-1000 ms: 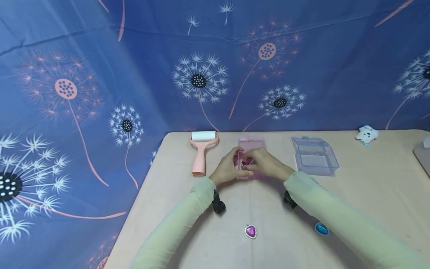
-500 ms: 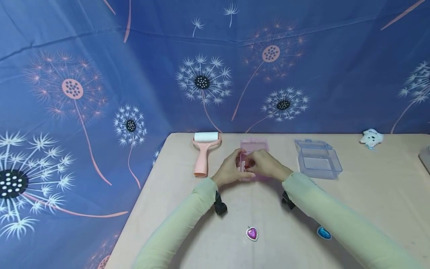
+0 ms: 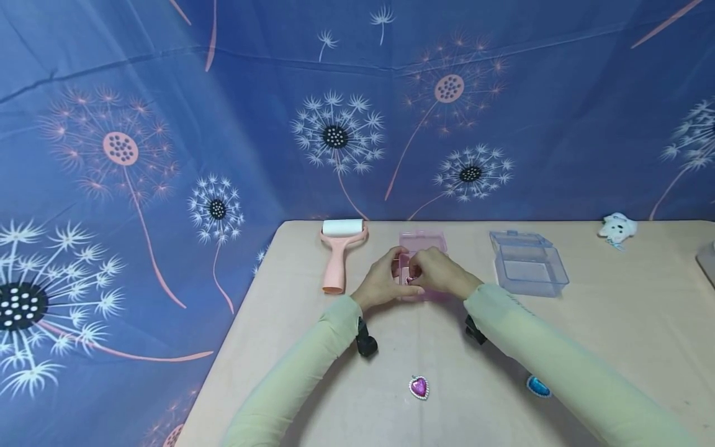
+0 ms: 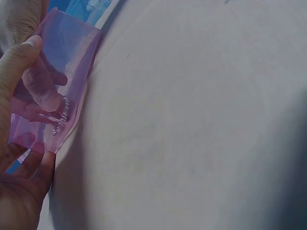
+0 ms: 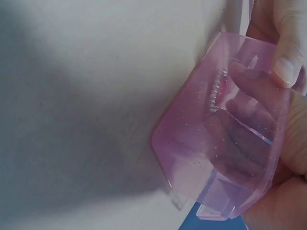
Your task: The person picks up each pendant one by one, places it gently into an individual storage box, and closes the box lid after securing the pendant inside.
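A clear pink plastic box (image 3: 422, 240) stands on the table with its lid open toward the back. My left hand (image 3: 382, 280) grips its left side, the thumb over the near rim. My right hand (image 3: 444, 271) reaches down inside, fingertips pinching a red gem ornament with a silvery beaded edge (image 5: 218, 93). Through the pink wall the ornament (image 4: 63, 115) appears low in the box, tilted on edge; the fingers hide most of it. A purple heart gem (image 3: 419, 387) and a blue gem (image 3: 539, 386) lie on the table nearer the body.
A pink-handled lint roller (image 3: 335, 261) lies left of the pink box. To the right is an open clear bluish box (image 3: 530, 270). A small white plush figure (image 3: 617, 228) sits at the back right; a grey object (image 3: 707, 261) shows at the right edge.
The right fingers and the red gem ornament have gone lower inside the pink box. The left hand keeps its grip. The whole head view shifted slightly after the first frame.
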`<state>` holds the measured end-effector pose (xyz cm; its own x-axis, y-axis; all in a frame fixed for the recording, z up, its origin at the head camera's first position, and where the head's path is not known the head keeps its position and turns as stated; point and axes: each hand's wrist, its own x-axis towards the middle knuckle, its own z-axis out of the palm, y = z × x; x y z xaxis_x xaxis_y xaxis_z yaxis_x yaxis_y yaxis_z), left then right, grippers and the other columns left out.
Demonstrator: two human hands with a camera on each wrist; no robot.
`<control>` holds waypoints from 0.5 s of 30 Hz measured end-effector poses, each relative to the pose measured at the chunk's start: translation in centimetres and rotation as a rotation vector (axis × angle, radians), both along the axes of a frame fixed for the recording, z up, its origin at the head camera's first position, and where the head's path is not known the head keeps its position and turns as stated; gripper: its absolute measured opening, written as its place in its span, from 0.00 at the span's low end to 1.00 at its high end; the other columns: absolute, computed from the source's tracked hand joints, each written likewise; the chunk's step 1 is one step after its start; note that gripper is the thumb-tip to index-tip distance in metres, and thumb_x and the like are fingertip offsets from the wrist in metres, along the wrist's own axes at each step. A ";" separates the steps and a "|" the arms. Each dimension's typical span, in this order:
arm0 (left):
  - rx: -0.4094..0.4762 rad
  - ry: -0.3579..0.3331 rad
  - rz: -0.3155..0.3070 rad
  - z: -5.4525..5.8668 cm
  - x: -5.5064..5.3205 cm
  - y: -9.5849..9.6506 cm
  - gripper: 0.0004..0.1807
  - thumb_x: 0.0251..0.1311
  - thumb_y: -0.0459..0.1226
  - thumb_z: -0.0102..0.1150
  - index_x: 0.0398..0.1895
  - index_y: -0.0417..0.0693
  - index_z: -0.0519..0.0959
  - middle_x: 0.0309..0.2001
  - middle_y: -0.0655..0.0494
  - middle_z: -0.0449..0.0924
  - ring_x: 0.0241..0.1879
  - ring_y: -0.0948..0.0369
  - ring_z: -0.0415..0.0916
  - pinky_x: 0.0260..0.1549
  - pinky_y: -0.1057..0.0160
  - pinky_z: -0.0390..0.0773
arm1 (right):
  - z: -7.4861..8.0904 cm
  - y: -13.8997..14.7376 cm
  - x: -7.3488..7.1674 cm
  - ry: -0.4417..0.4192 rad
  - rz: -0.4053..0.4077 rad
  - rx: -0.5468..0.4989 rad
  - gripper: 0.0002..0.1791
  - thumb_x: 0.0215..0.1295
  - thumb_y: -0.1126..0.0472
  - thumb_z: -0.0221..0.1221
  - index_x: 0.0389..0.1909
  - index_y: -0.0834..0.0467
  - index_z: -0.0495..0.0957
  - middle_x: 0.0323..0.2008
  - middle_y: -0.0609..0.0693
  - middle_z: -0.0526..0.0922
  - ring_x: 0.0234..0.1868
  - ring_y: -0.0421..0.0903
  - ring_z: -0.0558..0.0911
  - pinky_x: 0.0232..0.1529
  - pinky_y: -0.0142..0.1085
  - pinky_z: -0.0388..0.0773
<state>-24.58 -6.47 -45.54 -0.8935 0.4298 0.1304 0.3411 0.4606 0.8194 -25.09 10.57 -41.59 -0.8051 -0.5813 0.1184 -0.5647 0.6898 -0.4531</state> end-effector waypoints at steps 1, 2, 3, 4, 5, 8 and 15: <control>-0.001 0.000 0.000 0.0 0.0 0.0 0.48 0.38 0.44 0.81 0.65 0.49 0.64 0.55 0.54 0.74 0.45 0.63 0.74 0.44 0.69 0.75 | 0.0 0.0 0.0 0.003 -0.004 0.001 0.09 0.43 0.68 0.72 0.17 0.59 0.80 0.16 0.47 0.79 0.19 0.39 0.72 0.22 0.29 0.71; -0.001 -0.001 -0.001 0.0 0.0 0.0 0.48 0.39 0.44 0.80 0.64 0.49 0.64 0.55 0.54 0.74 0.46 0.62 0.75 0.45 0.69 0.76 | -0.1 0.0 0.0 0.006 -0.005 0.002 0.09 0.43 0.68 0.72 0.16 0.59 0.79 0.16 0.47 0.78 0.18 0.39 0.72 0.22 0.29 0.71; -0.002 -0.001 0.000 0.0 0.1 0.0 0.48 0.39 0.44 0.80 0.64 0.49 0.64 0.55 0.54 0.74 0.47 0.62 0.75 0.45 0.69 0.76 | -0.1 0.0 0.0 0.009 -0.006 0.005 0.09 0.43 0.68 0.72 0.16 0.59 0.79 0.16 0.46 0.78 0.18 0.39 0.72 0.22 0.29 0.70; -0.006 -0.001 0.002 0.0 0.1 -0.1 0.48 0.39 0.44 0.80 0.64 0.49 0.64 0.55 0.54 0.74 0.47 0.62 0.75 0.46 0.69 0.76 | -0.1 0.0 0.0 0.015 -0.003 0.009 0.10 0.43 0.68 0.72 0.16 0.58 0.79 0.16 0.46 0.78 0.18 0.38 0.71 0.21 0.29 0.70; -0.004 -0.003 0.004 0.0 0.1 -0.1 0.48 0.39 0.44 0.80 0.65 0.49 0.64 0.55 0.54 0.74 0.47 0.61 0.75 0.46 0.68 0.76 | -0.1 0.0 0.0 0.013 -0.002 0.011 0.10 0.43 0.68 0.72 0.16 0.58 0.78 0.15 0.46 0.77 0.18 0.38 0.71 0.21 0.28 0.69; -0.011 -0.010 0.009 -0.1 0.1 -0.1 0.48 0.39 0.44 0.80 0.65 0.49 0.64 0.56 0.54 0.74 0.47 0.62 0.75 0.46 0.68 0.76 | -0.2 0.1 0.0 0.003 0.010 0.007 0.10 0.45 0.68 0.70 0.15 0.57 0.77 0.14 0.45 0.75 0.17 0.38 0.69 0.20 0.28 0.67; 0.031 -0.069 -0.012 0.0 -0.1 -0.1 0.47 0.42 0.40 0.78 0.66 0.50 0.62 0.60 0.52 0.71 0.54 0.59 0.76 0.49 0.67 0.77 | 0.6 0.8 1.4 0.019 -0.102 -0.168 0.03 0.54 0.69 0.62 0.30 0.63 0.83 0.27 0.52 0.86 0.30 0.46 0.84 0.34 0.38 0.81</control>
<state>-24.64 -6.60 -45.53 -0.8955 0.4373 0.0824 0.2889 0.4305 0.8551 -23.74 11.33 -41.03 -0.8555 -0.4677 0.2222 -0.5052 0.6597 -0.5564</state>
